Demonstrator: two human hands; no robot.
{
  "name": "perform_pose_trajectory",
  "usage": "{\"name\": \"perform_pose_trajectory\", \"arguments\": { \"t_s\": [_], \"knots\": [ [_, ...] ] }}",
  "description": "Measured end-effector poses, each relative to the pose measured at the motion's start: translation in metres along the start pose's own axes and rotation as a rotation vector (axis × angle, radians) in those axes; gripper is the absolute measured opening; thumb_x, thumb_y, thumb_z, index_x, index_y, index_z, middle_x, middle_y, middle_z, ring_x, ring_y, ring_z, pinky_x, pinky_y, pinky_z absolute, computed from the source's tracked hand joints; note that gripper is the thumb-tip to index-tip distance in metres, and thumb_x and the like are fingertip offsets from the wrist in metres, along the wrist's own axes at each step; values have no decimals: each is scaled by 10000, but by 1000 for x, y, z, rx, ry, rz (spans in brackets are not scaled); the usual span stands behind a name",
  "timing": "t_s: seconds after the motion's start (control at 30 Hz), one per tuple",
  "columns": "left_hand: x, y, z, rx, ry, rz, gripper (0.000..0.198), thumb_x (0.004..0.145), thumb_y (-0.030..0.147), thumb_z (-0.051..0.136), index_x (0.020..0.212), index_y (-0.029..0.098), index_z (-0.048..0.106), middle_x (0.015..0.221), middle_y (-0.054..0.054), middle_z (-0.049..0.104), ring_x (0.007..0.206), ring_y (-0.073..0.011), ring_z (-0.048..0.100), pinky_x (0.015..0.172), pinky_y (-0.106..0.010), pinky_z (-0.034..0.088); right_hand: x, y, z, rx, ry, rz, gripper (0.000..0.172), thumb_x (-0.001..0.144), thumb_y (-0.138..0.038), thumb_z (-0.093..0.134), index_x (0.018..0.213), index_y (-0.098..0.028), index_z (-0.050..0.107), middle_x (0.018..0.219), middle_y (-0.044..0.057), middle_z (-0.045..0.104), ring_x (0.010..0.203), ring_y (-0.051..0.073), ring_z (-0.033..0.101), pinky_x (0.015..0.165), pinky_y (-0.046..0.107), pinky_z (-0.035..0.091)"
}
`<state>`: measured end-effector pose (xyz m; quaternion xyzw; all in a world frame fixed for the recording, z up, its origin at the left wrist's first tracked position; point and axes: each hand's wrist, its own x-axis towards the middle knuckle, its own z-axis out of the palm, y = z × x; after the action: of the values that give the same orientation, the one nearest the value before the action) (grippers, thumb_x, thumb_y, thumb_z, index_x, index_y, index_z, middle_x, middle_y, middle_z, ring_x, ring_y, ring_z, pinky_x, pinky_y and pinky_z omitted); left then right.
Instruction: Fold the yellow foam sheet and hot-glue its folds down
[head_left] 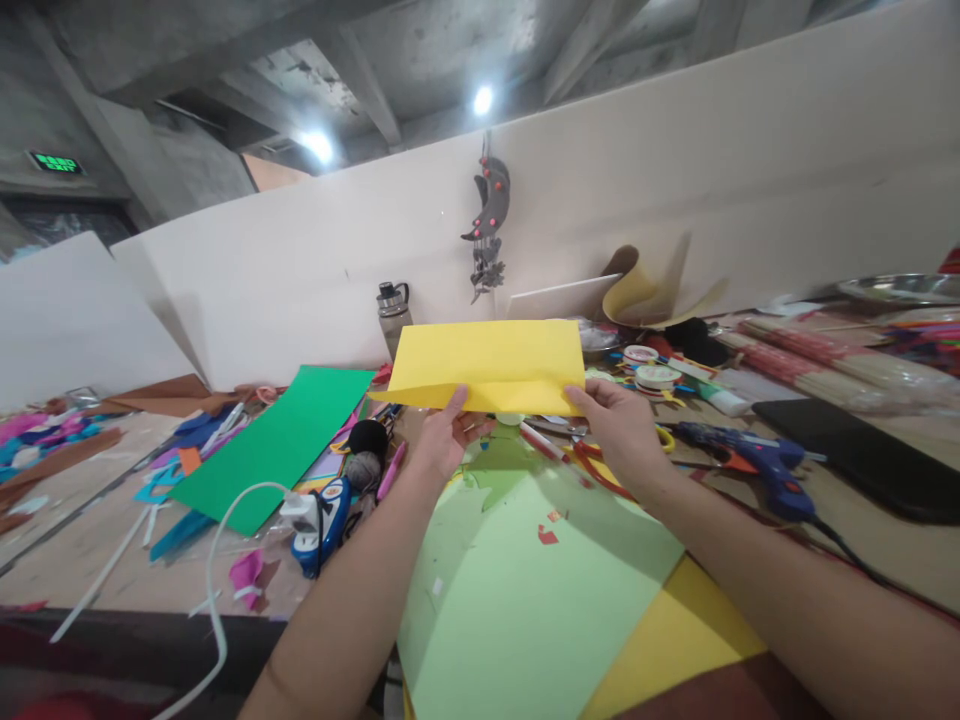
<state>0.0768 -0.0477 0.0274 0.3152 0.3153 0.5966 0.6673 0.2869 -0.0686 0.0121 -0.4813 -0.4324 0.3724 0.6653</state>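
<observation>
Left hand (444, 440) and right hand (621, 425) pinch yellow sheet (487, 356) at near edge; even, light pressure should avoid stray creases.

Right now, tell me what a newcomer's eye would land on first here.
Probably the yellow sheet, held up in the middle by the left hand and the right hand. Next, perhaps, the green sheet lying to its left, and the dark crescent ornament hanging against the white wall above.
</observation>
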Motion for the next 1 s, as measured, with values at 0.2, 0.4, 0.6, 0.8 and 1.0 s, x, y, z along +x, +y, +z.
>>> {"name": "perform_pose_trajectory", "arguments": {
  "t_s": [0.2,0.4,0.6,0.8,1.0],
  "knots": [
    [2,2,2,-57,99,-6,246,822,58,634,1053,137,664,824,-56,753,627,-151,698,709,-320,609,-2,-3,0,6,3,3,145,719,-385,700,750,-244,686,758,10,709,573,159,601,479,282,515],
    [3,2,0,-69,76,15,231,862,71,590,1069,148,658,902,-61,754,700,-165,712,647,-305,609,-1,-4,1,172,-79,116,228,699,-393,749,859,-242,690,967,28,733,739,195,674,528,295,576],
    [3,0,0,-70,53,23,272,858,87,622,1117,165,643,922,-62,755,718,-157,718,743,-333,618,-4,0,5,263,-179,163,382,660,-349,821,993,-281,646,1063,2,721,790,157,685,634,280,606],
    [2,-6,3,-92,-4,-3,249,877,148,633,1124,177,644,927,-57,761,723,-154,723,805,-356,614,-4,-3,7,190,-42,173,287,604,-274,809,856,-244,674,1035,29,737,724,155,678,543,250,585],
    [-6,-18,12,-124,-66,-25,300,814,259,741,1093,182,664,937,-61,758,754,-159,722,779,-334,610,-7,-3,11,132,23,119,307,604,-258,799,892,-229,699,956,22,746,647,134,648,526,246,563]
  ]
}}
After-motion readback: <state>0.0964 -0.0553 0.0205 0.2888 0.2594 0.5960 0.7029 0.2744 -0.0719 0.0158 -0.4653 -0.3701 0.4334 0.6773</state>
